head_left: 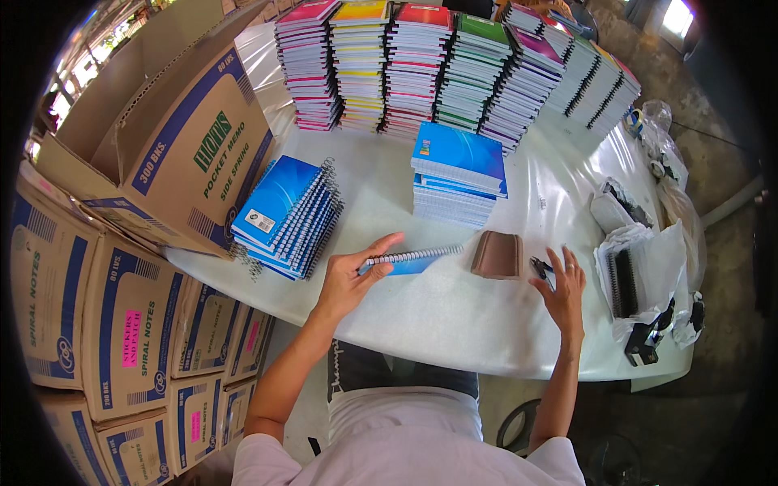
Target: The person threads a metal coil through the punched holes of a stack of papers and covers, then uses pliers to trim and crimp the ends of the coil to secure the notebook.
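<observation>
**Hands at a notebook-sorting table**

Left hand (350, 279): fingers and thumb closed around the spiral edge of a thin blue spiral notebook (412, 260), lifted slightly at the near-left part of the white table (454, 316). Right hand (563, 292): fingers spread flat and relaxed, gripping nothing, fingertips touching small dark pliers (538, 266) on the tabletop.

Between the two hands, just right of the held notebook: a brown curved block (498, 254). Just behind the held notebook: a neat stack of blue notebooks (459, 174). Left of the held notebook: a slumped, fanned pile of blue notebooks (288, 217), spirals facing right. Far behind, along the table's back edge: tall rows of notebooks with pink, yellow, red, green and purple covers (421, 69).

Right of the right hand: clear plastic bags holding black spiral coils (628, 279). Far left of the held notebook: an open cardboard box (162, 138) on the table's corner, more stacked cartons (105, 324) below it.
</observation>
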Demonstrator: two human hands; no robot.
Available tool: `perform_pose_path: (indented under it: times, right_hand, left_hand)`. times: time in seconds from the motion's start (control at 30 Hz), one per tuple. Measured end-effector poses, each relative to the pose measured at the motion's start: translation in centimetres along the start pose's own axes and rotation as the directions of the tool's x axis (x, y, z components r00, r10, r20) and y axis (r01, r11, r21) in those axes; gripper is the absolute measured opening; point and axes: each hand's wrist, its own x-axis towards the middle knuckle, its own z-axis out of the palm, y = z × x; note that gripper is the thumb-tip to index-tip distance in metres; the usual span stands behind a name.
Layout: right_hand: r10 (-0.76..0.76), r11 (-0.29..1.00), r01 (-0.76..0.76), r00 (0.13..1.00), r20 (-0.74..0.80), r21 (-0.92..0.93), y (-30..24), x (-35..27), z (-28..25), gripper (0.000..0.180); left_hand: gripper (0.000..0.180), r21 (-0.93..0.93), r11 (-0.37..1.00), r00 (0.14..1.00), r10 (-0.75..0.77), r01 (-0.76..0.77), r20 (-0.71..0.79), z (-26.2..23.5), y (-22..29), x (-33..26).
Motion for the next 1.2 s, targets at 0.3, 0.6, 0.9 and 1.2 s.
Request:
perform_pose_path:
  times: [0.3,0.6,0.9,1.2]
  right_hand:
    - [0.043,0.882,0.059,0.978,-0.205,0.468,-7.7,-3.6,0.0,0.041]
    - [-0.318,0.840,0.362,0.932,-0.174,0.404,-18.1,-3.0,-3.2,0.043]
    - [-0.390,0.812,0.418,0.908,-0.152,0.407,-18.6,-2.1,-4.5,0.038]
    - [-0.422,0.421,-0.377,0.724,0.546,0.825,-17.6,0.0,-5.5,0.030]
  left_hand:
    - [0.051,0.674,0.675,0.912,0.409,-0.300,-0.003,2.7,2.5,-0.8]
    - [0.066,0.847,0.437,0.877,0.475,-0.303,0.069,3.4,4.7,-0.6]
    - [0.069,0.874,0.381,0.867,0.492,-0.303,0.086,2.3,5.4,-0.9]
    - [0.060,0.858,0.349,0.827,0.543,-0.377,0.143,1.0,6.0,-1.2]
